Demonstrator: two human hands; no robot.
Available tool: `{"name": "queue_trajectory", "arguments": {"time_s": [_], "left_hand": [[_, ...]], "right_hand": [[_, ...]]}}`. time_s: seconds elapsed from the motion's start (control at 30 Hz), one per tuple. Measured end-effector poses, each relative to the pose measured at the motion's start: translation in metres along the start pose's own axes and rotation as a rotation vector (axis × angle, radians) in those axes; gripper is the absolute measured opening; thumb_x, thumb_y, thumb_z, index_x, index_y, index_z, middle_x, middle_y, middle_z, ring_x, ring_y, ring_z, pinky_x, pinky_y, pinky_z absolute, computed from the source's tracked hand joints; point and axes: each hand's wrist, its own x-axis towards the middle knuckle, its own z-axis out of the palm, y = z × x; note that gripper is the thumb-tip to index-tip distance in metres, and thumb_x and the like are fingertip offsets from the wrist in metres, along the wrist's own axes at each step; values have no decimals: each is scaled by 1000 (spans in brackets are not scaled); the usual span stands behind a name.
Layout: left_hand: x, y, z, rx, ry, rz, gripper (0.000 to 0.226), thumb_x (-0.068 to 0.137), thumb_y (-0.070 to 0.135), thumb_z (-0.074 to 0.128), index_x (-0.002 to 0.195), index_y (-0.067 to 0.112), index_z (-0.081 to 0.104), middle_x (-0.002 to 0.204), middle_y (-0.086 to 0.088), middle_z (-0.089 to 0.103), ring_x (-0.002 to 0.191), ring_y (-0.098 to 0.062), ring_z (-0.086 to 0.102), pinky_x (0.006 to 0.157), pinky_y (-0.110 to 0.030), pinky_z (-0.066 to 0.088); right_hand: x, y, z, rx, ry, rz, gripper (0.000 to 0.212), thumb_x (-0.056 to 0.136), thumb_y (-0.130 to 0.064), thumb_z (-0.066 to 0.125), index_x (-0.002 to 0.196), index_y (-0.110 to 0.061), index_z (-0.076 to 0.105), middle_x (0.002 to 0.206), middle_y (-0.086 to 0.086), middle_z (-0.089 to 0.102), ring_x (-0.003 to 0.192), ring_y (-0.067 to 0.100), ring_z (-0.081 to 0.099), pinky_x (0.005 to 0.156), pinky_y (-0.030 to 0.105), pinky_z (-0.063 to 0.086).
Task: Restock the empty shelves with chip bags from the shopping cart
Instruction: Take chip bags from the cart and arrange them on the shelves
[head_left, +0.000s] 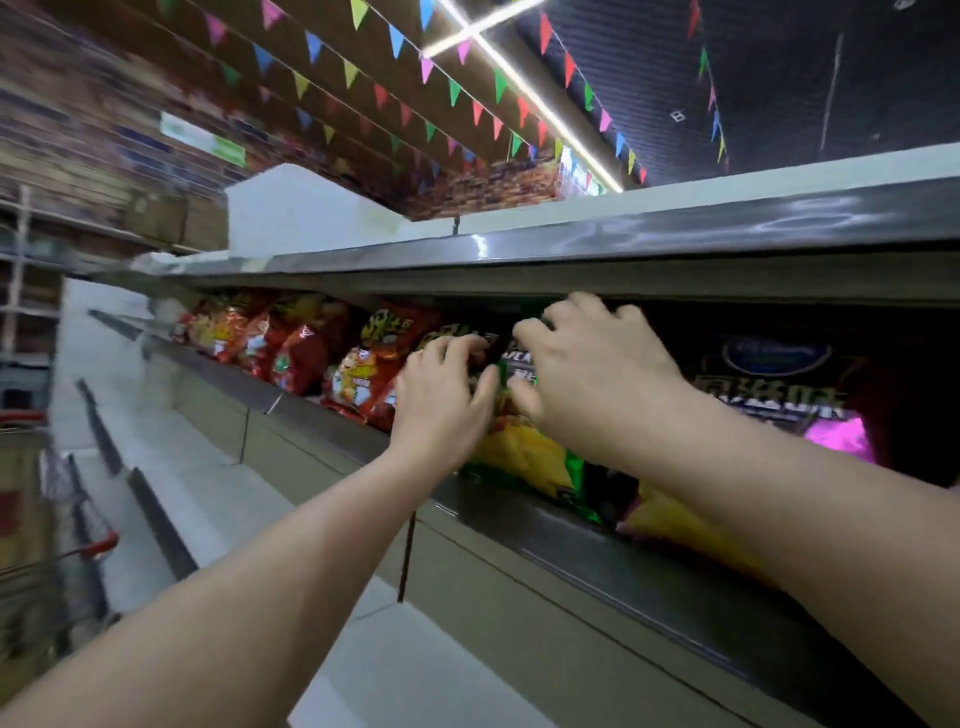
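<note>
A green and yellow chip bag (524, 457) stands on the upper shelf (597, 540), just behind its metal front rail. My left hand (441, 400) grips its left edge, fingers curled over the top. Around the bag's upper right side my right hand (587, 374) is curled, its fingertips reaching under the shelf above. Red chip bags (311, 353) line the shelf to the left. To the right stand a dark bag (774, 384) with a pink patch and a yellow bag (685, 530), partly hidden by my right arm.
White lower shelves (156, 447) step down at the left. The shopping cart (47, 545) with red trim shows blurred at the far left edge. A metal shelf edge (623, 239) hangs close above my hands. Coloured pennants cross the ceiling.
</note>
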Motion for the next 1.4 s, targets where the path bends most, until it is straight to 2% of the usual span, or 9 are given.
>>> {"name": "queue_trajectory", "arguments": {"time_s": [0.2,0.33,0.6,0.77,0.87,1.0,1.1,1.27,1.4], "left_hand": [[17,-69,-21,51,-14,-67,39,97,32,44,133,18,48,137,-3,46,127,-23,36,102,-35,26],[41,-127,-31,79,-26,-61,38,97,33,44,132,21,48,138,-1,45,128,-22,36,102,-33,26],[103,-214,-26,14,-150,81,41,98,33,40,137,19,44,140,0,42,131,-19,33,107,-33,25],[132,-229,-6,10,-155,174,45,97,34,42,139,17,42,143,-3,41,134,-21,31,108,-33,22],[140,-226,3,14,-146,199,49,97,38,40,139,13,42,143,-10,41,135,-26,29,109,-36,21],[141,-215,12,-10,-109,281,72,81,52,19,121,5,57,119,-18,56,120,-36,44,99,-43,32],[138,-209,21,-21,-119,362,60,83,44,28,105,0,64,96,-24,61,98,-43,55,88,-49,42],[143,-218,25,-27,-175,501,78,79,55,14,127,10,56,116,-19,56,116,-37,44,103,-45,25],[155,-235,22,-88,-200,571,84,77,61,6,136,16,47,123,-15,52,121,-33,38,105,-44,19]], "right_hand": [[52,-61,25,55,-38,-39,38,97,-36,35,130,-18,41,134,8,43,126,26,34,95,42,32],[95,-99,49,74,-87,51,41,96,-39,35,130,-18,43,134,8,45,128,26,34,97,42,32],[179,-145,83,21,-209,262,48,96,-40,37,138,-17,35,139,8,40,131,26,32,103,44,30],[203,-145,93,-12,-233,353,51,95,-40,39,141,-18,32,143,7,37,138,27,24,108,46,25],[205,-141,97,-48,-230,363,50,96,-40,38,140,-18,32,143,8,39,136,28,27,107,47,26],[194,-135,100,-81,-168,369,50,96,-42,37,140,-19,33,144,8,37,137,27,26,107,46,25],[188,-137,99,-91,-160,394,51,95,-44,37,140,-20,33,145,8,35,136,26,27,106,44,26],[180,-144,102,-151,-139,464,53,94,-47,35,141,-21,32,146,9,33,136,27,26,105,45,26],[177,-159,113,-187,-112,609,59,93,-50,35,145,-26,24,152,6,24,142,23,13,111,49,15]]}}
